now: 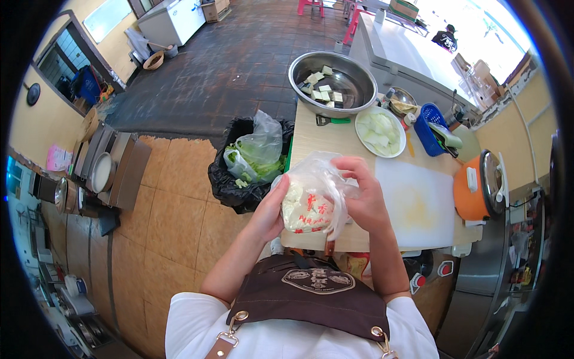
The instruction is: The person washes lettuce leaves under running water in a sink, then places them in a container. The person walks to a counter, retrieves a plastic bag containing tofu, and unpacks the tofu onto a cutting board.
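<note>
A clear plastic bag with red print (307, 206), holding something pale, is held up in front of my apron, over the table's near left corner. My left hand (272, 211) supports its left side, the thumb lying along the front. At the bag's gathered upper right part, my right hand (365, 193) grips the plastic with bent fingers. Right of the bag lies a white cutting board (415, 202) with a yellowish stain. Behind it are a white plate of pale green slices (380, 131), a green-handled peeler (332, 120) and a steel basin (358, 89) with white cubes.
A bin lined with a black bag (228, 197) stands left of the table, holding leafy greens and plastic bags. On the table's right are a blue plastic basket (428, 134) and an orange cooker (471, 190). A white chest freezer (417, 54) stands behind; a person (445, 39) is far off.
</note>
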The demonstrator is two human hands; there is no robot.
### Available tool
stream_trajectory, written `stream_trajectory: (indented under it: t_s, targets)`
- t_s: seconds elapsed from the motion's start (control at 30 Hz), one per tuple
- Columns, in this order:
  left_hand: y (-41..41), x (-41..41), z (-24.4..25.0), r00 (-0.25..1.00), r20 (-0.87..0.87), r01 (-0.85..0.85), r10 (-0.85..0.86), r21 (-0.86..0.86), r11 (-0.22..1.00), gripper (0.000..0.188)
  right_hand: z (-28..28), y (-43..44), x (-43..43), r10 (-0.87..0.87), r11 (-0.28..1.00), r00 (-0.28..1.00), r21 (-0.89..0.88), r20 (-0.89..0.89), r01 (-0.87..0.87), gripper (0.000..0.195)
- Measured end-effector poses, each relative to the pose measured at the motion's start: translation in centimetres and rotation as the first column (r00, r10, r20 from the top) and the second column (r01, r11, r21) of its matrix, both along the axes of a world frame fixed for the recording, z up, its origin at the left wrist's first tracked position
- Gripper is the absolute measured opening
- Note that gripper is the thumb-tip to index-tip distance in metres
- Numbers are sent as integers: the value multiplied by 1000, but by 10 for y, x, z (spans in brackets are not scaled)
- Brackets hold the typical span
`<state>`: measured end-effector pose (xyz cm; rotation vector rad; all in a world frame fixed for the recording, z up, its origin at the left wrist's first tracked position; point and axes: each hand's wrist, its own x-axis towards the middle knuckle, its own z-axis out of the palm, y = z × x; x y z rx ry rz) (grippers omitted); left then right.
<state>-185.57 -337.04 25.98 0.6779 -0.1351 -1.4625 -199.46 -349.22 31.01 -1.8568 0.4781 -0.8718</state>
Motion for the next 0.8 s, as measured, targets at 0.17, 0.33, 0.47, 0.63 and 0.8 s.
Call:
stream_trajectory:
  t_s: [0.17,0.33,0.47,0.63,0.8]
  targets:
    - [1,-8,9,989,147,15,-14,-10,1000,48,9,-4,-5,-53,881,998,472,22,36,17]
    - [5,-9,10,973,230,32,-15,-71,997,51,29,7,-6,-163,773,975,633,149,32,34]
    - [7,-4,-1,984,170,95,-52,-255,962,59,51,23,-15,-85,844,974,534,210,-42,34]
    - [-3,-3,-9,971,230,143,-66,-336,931,66,67,36,-17,11,921,979,380,204,-90,36]
    - [-7,-3,-4,658,737,1,154,-206,979,77,62,30,-14,-17,934,996,357,88,-15,39]
